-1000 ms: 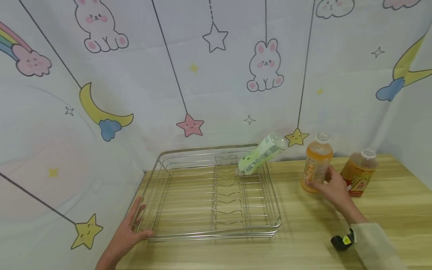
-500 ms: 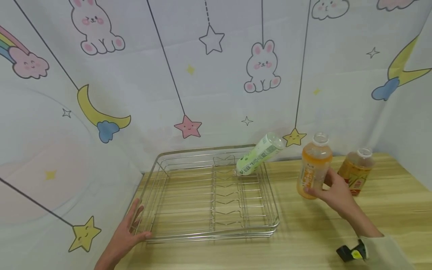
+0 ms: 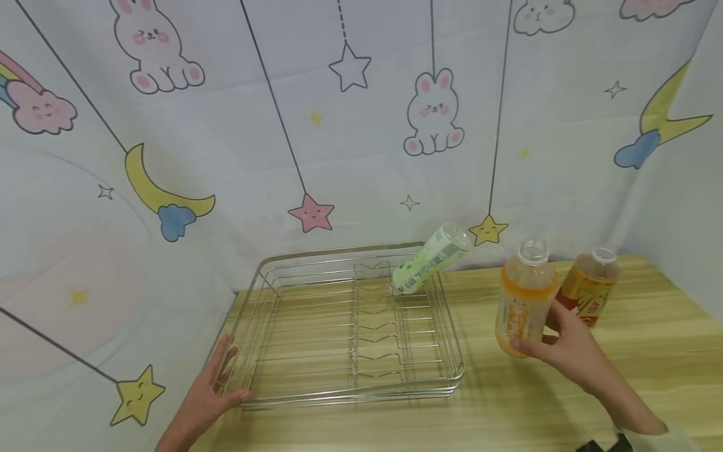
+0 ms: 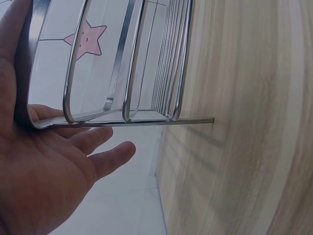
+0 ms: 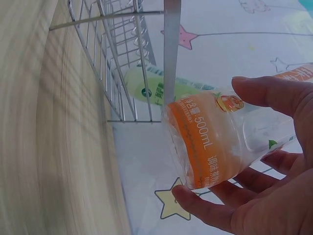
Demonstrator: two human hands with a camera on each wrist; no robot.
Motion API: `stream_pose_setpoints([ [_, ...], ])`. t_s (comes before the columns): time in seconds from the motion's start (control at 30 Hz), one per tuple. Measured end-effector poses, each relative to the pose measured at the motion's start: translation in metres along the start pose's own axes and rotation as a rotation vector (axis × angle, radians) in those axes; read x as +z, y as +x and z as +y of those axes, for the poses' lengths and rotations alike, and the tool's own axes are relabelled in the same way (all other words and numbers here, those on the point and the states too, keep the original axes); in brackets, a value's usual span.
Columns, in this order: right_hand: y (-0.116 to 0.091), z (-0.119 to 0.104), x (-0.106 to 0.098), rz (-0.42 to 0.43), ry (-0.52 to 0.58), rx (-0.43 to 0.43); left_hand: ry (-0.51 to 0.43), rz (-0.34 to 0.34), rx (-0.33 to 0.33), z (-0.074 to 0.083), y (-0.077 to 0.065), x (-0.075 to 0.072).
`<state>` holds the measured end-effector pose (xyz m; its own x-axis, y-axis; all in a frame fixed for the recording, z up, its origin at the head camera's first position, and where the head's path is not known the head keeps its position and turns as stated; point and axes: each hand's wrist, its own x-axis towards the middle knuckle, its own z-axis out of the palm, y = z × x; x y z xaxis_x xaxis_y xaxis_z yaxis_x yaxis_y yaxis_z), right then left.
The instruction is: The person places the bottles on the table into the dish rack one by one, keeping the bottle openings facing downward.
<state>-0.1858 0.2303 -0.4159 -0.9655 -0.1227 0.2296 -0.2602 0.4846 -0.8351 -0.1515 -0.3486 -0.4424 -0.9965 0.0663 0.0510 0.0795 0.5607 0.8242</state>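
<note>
My right hand grips a clear plastic bottle with an orange label and no cap, thumb on one side and fingers on the other. The right wrist view shows its base off the table. My left hand rests against the front left corner of a metal wire dish rack, its thumb near the front rim and its fingers loosely extended along the outer side. In the left wrist view, some fingers stand free of the wires. A green-labelled bottle leans upside down in the rack's back right part.
Another uncapped bottle, with a red and yellow label, stands on the wooden table behind my right hand. A white cloth printed with rabbits, stars and moons hangs behind the table and along its left side.
My right hand has lifted the orange-labelled bottle and brought it slightly nearer to me. My left hand stays at the rack's corner. The view has shifted a little.
</note>
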Motion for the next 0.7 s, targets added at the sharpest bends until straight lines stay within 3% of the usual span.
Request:
stream_pose_setpoints([
  [0.7, -0.045, -0.009, 0.009, -0.031, -0.035, 0.052, -0.027, -0.013, 0.033, -0.001, -0.001, -0.001],
])
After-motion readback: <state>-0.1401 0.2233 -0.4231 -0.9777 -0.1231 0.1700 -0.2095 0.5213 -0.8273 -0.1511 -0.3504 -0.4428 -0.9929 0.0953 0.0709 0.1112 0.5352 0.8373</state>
